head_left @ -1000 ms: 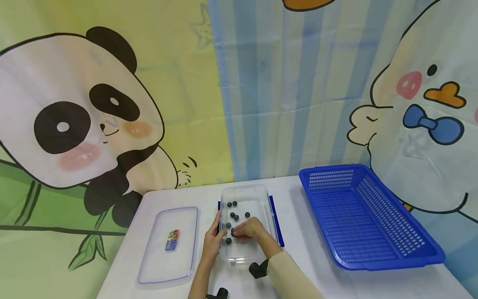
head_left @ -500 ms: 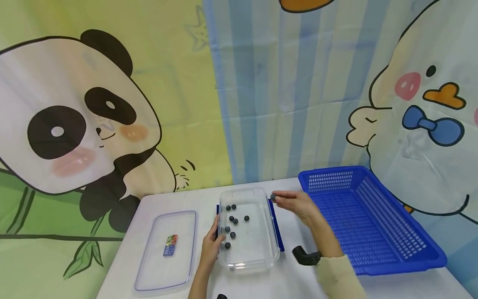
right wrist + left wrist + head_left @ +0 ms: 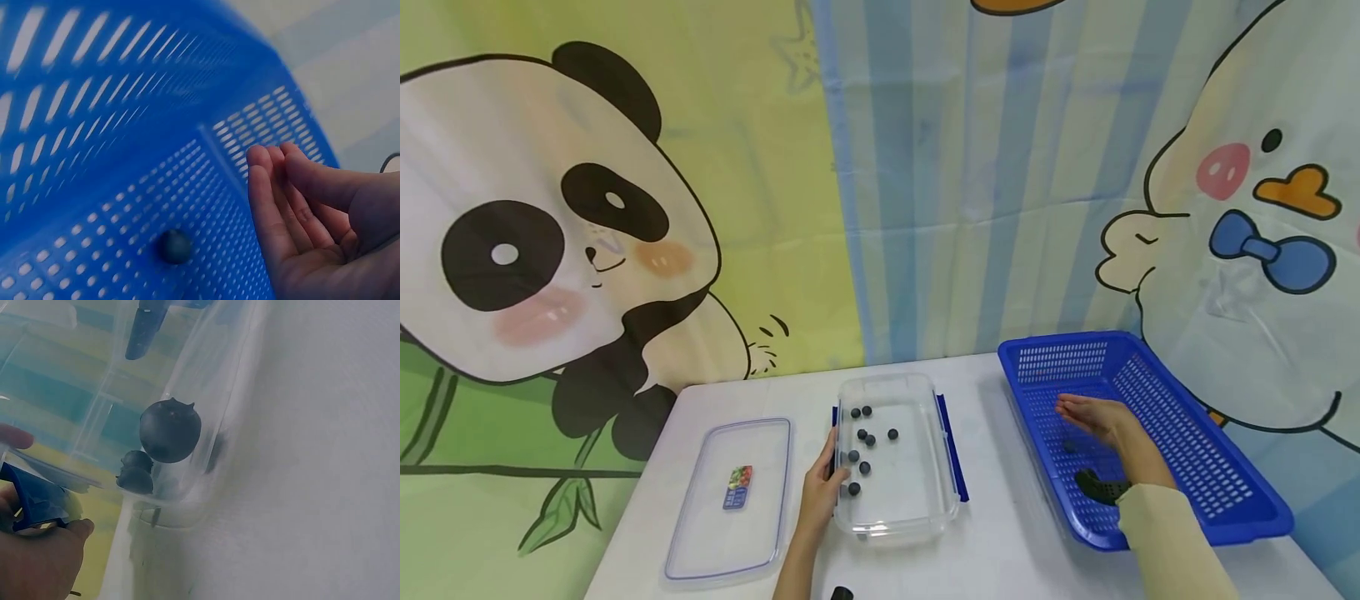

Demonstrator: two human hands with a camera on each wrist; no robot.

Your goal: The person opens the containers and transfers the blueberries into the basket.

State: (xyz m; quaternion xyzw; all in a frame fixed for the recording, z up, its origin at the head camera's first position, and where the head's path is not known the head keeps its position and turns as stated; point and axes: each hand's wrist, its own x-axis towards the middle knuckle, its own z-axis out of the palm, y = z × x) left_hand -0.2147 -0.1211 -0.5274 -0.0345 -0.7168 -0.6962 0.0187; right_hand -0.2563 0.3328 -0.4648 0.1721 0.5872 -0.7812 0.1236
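My left hand (image 3: 817,493) grips the left side of a clear plastic container (image 3: 917,492), thumb over the rim. In the left wrist view the fingers (image 3: 37,562) lie at its blue latch (image 3: 37,497). Several blueberries sit in the container, mostly toward its left side; one blueberry (image 3: 170,430) shows its crown up close. Over the blue basket (image 3: 1120,492) hovers my right hand (image 3: 1101,421), fingers relaxed and holding nothing. Below it a single blueberry (image 3: 175,246) lies on the perforated basket floor.
A clear lid (image 3: 752,533) with a colourful label (image 3: 737,487) lies flat on the white table (image 3: 992,550), left of the container. Behind the table hangs a cartoon-printed curtain (image 3: 917,167). The basket's raised walls surround the area under my right hand.
My right hand took a blueberry out of the container, carried it right over the basket and let it go. My left hand kept its grip on the container.
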